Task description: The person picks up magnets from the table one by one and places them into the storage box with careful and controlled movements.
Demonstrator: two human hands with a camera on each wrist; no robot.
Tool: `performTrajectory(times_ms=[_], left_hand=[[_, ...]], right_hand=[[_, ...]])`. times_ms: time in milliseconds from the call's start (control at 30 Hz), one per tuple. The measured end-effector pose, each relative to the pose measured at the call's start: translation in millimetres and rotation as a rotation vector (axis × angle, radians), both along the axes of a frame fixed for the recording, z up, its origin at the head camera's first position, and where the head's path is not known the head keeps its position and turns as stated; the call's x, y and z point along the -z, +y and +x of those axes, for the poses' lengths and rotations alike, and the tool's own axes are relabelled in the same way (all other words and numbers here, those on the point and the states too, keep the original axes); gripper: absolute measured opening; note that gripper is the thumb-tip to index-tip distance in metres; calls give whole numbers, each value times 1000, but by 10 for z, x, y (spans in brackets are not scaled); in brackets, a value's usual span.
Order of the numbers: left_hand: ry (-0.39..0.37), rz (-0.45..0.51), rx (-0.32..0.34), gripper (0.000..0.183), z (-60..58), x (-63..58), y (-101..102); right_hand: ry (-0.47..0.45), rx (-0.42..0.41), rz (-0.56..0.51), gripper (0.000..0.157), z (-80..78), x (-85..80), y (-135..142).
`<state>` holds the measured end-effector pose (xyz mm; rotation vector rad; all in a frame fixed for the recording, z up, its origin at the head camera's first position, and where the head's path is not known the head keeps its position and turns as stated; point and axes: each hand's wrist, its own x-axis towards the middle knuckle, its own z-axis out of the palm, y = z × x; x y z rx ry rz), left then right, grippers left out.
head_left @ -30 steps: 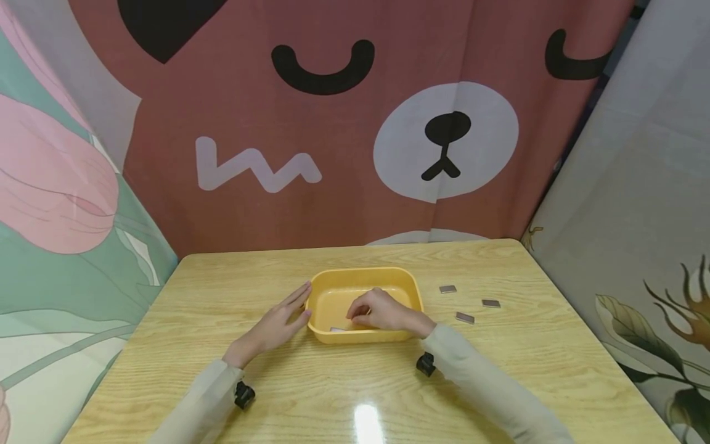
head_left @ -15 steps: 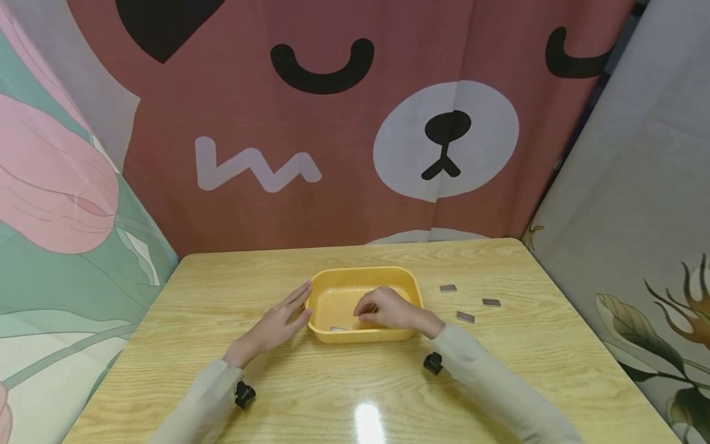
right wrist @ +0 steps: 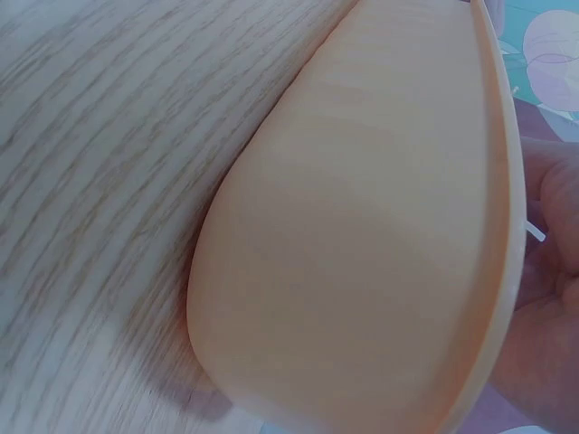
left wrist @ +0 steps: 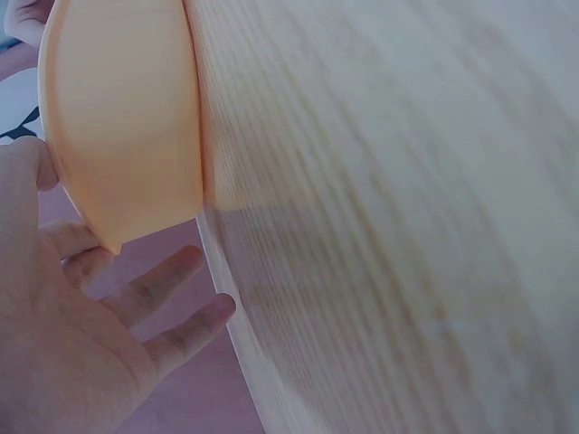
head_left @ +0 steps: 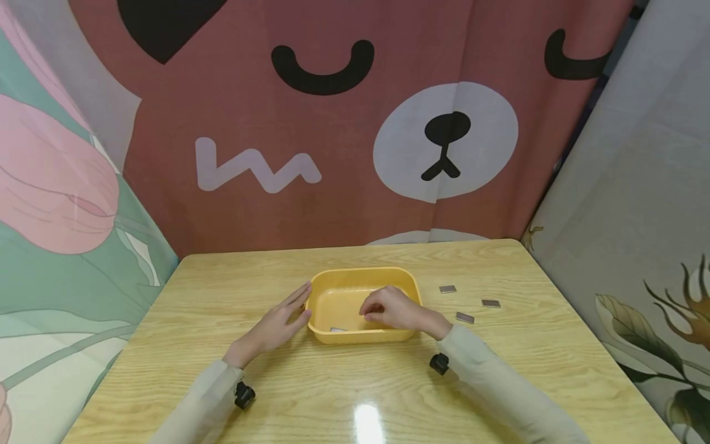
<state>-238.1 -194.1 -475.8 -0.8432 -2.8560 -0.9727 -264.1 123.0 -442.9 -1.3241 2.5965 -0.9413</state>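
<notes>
A yellow rectangular plastic basin (head_left: 327, 337) stands on the table. My left hand (head_left: 273, 327) is at its left end, fingers extended; in the left wrist view the thumb and a finger touch the rim. My right hand (head_left: 391, 308) is over the basin's right half, fingers curled down toward the thumb. Between these fingers a thin white edge (right wrist: 536, 231) of a small flat piece shows in the right wrist view; the rest of it is hidden. One small pale flat piece (head_left: 338, 330) lies inside the basin near its front left, partly hidden by the front wall.
Right of the basin, three small grey-brown rectangular pieces with silvery edges lie apart on the table: a back one (head_left: 447, 289), a right one (head_left: 490, 303) and a front one (head_left: 465, 317). Printed curtains (head_left: 277, 216) hang behind and beside the wooden table (head_left: 310, 388).
My right hand has shifted a little to the right inside the basin, away from the pale piece. The left hand, the basin and the three pieces on the table have stayed put.
</notes>
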Motion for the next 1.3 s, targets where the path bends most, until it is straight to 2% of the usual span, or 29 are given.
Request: performTrajectory(times_ms=[267,733,1300], left_hand=[[5,-2,1,63,-5,1,-4],[17,6,1,63,-14,29,-6],[-3,-3,4,63,1,2,-12]], right_hand=[[50,-20,-19,12,1,-5,59],[61,-36,-28,11,27,-72,150],[93,-9,-30,11,59,-190,313]])
